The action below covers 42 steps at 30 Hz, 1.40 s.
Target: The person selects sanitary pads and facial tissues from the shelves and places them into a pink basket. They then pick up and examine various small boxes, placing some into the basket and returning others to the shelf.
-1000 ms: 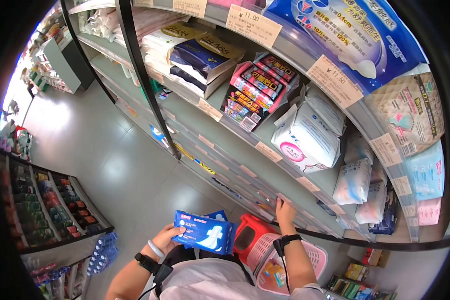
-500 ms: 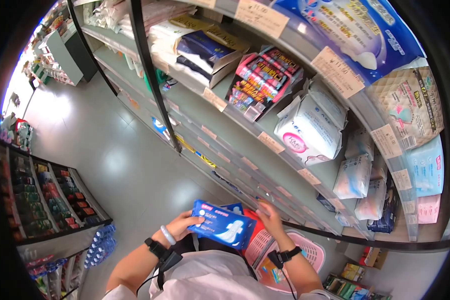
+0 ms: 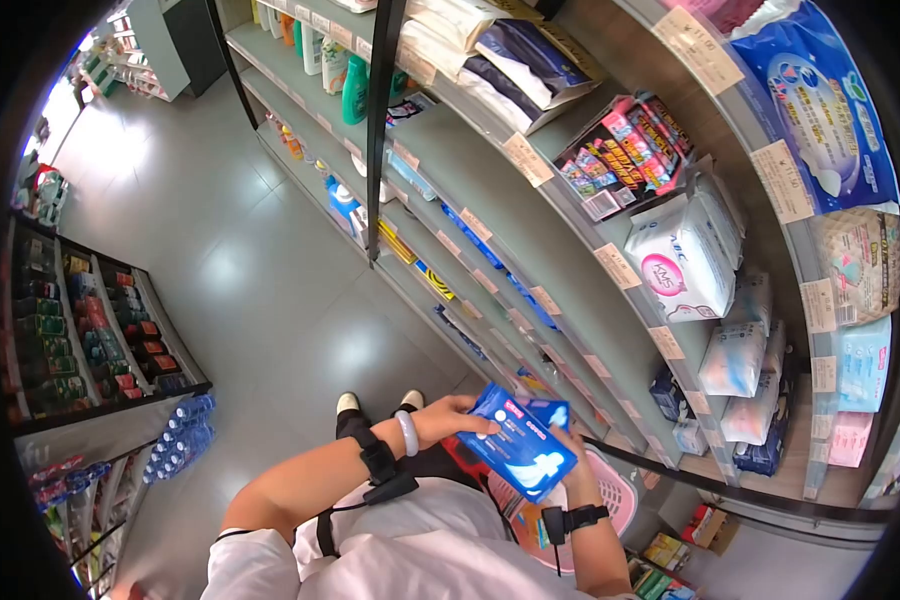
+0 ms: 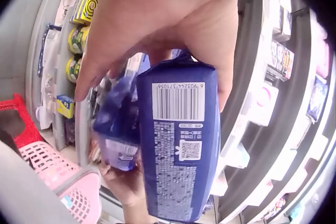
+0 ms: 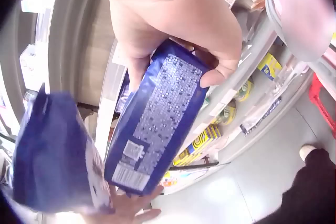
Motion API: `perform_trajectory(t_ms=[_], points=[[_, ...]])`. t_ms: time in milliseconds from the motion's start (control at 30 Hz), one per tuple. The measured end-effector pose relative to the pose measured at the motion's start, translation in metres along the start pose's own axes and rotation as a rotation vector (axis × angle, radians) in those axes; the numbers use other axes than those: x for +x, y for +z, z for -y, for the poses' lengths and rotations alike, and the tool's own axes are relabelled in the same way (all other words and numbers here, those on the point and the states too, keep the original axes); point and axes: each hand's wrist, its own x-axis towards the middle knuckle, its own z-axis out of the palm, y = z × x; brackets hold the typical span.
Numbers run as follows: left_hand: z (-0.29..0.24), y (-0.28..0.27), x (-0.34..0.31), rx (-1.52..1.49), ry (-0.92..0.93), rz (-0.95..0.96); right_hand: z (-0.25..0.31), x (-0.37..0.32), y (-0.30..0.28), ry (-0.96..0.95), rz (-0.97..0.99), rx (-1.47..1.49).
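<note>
In front of the body, my left hand (image 3: 442,420) grips a blue pack of sanitary pads (image 3: 515,448) by one end, the thumb on its printed front. A second blue pack of sanitary pads (image 5: 157,124) is pinched between thumb and fingers of my right hand (image 5: 173,14). The head view has this second pack partly hidden behind the first. The left wrist view shows a barcode on the end of the left hand's pack (image 4: 178,150), with the right hand (image 4: 127,184) below the other pack.
A pink basket (image 3: 620,490) with a red part stands by the legs, goods inside. Shelving on the right holds a white KMS pack (image 3: 670,270), a black-and-pink box (image 3: 620,160) and price tags. Bottled goods (image 3: 180,435) stand beside a low rack (image 3: 100,330) at left.
My right hand has come back from the lower shelf edge and taken hold of the second pack, which was behind the first at the left hand. Both packs moved right in view as the head turned.
</note>
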Motion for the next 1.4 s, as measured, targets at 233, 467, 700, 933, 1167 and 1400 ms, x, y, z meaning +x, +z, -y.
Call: perform_trajectory(t_ms=[233, 467, 700, 933, 1167, 1400], points=[[-0.009, -0.060, -0.062, -0.022, -0.015, -0.227, 0.016, 0.040, -0.044, -0.162, -0.439, 0.081], [0.012, -0.084, -0.109, -0.172, -0.012, -0.433, 0.014, 0.094, -0.090, -0.296, -0.657, 0.227], [0.015, -0.076, -0.113, -0.246, -0.003, -0.477, 0.011, 0.139, -0.120, -0.268, -0.882, -0.076], [0.013, -0.068, -0.100, -0.204, -0.030, -0.494, 0.021, 0.138, -0.093, -0.405, -0.805, -0.097], [0.014, -0.062, -0.087, -0.202, -0.052, -0.487, 0.026, 0.094, -0.042, -0.993, -0.886, -1.119], [0.013, -0.055, -0.078, -0.180, -0.087, -0.510, 0.022, 0.140, -0.091, -0.722, -0.747, -1.225]])
